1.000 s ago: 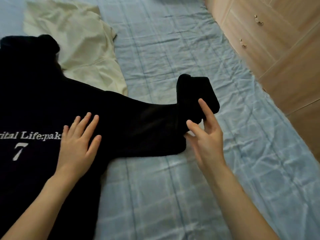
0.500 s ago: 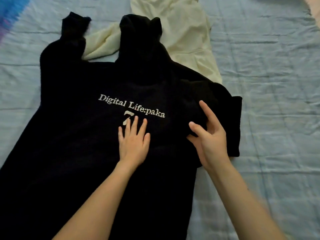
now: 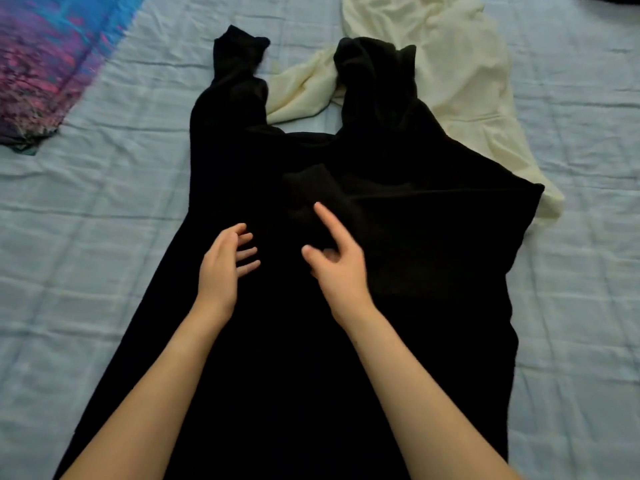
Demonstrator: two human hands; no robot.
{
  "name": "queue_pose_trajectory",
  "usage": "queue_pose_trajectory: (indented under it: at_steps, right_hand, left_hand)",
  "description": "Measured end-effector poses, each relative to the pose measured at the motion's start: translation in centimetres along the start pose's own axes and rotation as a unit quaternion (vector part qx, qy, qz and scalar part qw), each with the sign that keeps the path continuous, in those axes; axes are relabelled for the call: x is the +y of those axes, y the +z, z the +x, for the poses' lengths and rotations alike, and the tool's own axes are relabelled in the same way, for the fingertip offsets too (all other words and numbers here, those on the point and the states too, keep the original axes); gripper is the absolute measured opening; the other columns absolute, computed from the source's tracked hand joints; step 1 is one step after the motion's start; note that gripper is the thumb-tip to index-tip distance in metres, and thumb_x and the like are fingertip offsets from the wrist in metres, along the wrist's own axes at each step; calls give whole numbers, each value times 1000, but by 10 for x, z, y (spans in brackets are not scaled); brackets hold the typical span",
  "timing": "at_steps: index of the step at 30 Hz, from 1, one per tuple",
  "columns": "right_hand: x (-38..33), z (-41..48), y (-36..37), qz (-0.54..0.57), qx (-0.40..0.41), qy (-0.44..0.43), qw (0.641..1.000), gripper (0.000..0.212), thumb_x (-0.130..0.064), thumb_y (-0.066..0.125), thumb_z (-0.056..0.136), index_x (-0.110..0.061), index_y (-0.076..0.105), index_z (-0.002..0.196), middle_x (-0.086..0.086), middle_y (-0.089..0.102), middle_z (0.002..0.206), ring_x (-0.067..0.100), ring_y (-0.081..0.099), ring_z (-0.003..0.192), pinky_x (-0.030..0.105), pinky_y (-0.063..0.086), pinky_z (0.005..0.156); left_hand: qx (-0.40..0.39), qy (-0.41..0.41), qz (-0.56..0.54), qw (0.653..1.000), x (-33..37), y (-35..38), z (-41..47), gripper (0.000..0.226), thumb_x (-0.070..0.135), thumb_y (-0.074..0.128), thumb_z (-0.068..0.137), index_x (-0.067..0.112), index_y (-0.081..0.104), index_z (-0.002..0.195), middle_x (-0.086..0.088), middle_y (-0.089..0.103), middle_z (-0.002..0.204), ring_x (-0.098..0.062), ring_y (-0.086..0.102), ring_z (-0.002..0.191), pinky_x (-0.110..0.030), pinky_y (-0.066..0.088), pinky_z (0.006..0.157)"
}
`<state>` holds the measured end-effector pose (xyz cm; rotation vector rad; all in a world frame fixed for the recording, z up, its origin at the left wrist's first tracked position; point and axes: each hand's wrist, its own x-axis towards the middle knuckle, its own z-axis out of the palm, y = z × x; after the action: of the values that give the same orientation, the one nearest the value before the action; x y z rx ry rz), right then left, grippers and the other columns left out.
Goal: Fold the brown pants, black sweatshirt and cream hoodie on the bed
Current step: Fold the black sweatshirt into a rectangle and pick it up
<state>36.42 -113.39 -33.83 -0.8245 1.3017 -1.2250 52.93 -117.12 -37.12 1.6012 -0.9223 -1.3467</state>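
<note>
The right sleeve [image 3: 408, 216], which a second ago stretched out sideways over the bed [image 3: 104, 237] with its cuff pinched in the right hand [image 3: 341, 271], now lies folded across the chest of the sweatshirt [image 3: 311, 358]. Its cuff [image 3: 311, 188] rests just beyond the right fingertips. That grip has let go: the fingers are spread and open, holding nothing, hovering at or just above the cloth. The left hand [image 3: 221, 271], which half a second ago pressed flat on the chest, is now lifted and loosely curled, also empty, close beside the right one.

By my reading, the first sleeve fold is done. The left sleeve [image 3: 232, 88] lies unfolded, running up and away from the left hand, so it is likely next.

The hoodie [image 3: 460, 74] lies far beyond both hands, partly under the sweatshirt's hood [image 3: 374, 64], not yet folded. The pants are not in view.

The white print "Digital Life:paka" and the "7", readable half a second ago, are now covered by the folded sleeve. No writing can be read now. A patterned cloth [image 3: 45, 64] lies far to the left.
</note>
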Motion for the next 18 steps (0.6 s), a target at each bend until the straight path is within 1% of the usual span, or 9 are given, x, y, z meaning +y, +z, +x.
queue_pose_trajectory:
  at_steps: [1,3,5,7,8,10,13,15,18]
  right_hand:
    - [9,-2,8,-35,-27,21,999,69,6,58,92,-38,49,144,3,54,141,10,64,110,29,52,98]
    - [23,-9,12,-92,-58,36,993,71,-2,58,94,-51,43,143,-5,35,154,6,53,125,14,45,99]
    - [27,-24,1,-174,-29,-16,984,68,-8,57,95,-57,41,141,-15,27,157,1,39,138,11,35,106]
    - [28,-41,-24,-307,32,-92,947,63,-12,56,96,-48,39,145,-20,27,157,-5,28,143,8,26,110]
    - [27,-46,-39,-376,63,-111,918,61,-13,55,97,-43,38,148,-18,27,158,-3,24,145,11,23,113]
    - [27,-48,-68,-500,108,-99,854,59,-19,54,99,-35,35,152,-11,27,161,10,17,151,31,19,122]
    - [34,-41,-99,-647,95,-31,756,59,-35,43,102,-37,22,157,-3,21,165,25,7,154,51,6,123]
    - [48,-38,-109,-670,68,15,739,56,-43,31,103,-39,18,157,-3,16,166,26,3,154,52,3,124]
    - [65,-36,-116,-664,76,12,744,55,-48,19,102,-39,21,156,-4,18,165,24,3,154,51,2,124]
  left_hand:
    - [3,-1,-7,1000,0,-6,3,38,29,32,107,13,47,139,-13,56,132,-27,61,113,-35,53,86]
    - [10,7,5,1000,1,-12,9,41,33,38,104,18,42,142,-9,55,133,-24,61,112,-35,52,90]
    - [-3,20,30,999,1,-12,10,51,40,49,99,25,35,146,-6,53,135,-21,61,112,-37,53,91]
    - [-37,30,70,996,2,-5,7,73,55,59,86,36,27,148,-5,47,141,-19,59,113,-39,52,93]
    - [-51,34,98,993,4,1,5,84,64,64,77,44,23,148,-3,42,145,-18,58,115,-39,51,95]
    - [-67,67,173,980,6,17,1,98,70,71,63,59,15,143,-2,30,152,-18,49,123,-37,45,99]
    - [-74,178,337,921,-4,35,2,97,52,80,69,56,19,144,-3,24,153,-22,34,136,-39,35,111]
    - [-54,212,374,901,-16,35,6,77,41,75,81,40,35,146,1,33,150,-19,35,136,-41,39,111]
    - [-19,175,266,948,-28,25,11,58,37,70,87,28,48,139,12,46,141,-5,45,128,-19,45,97]
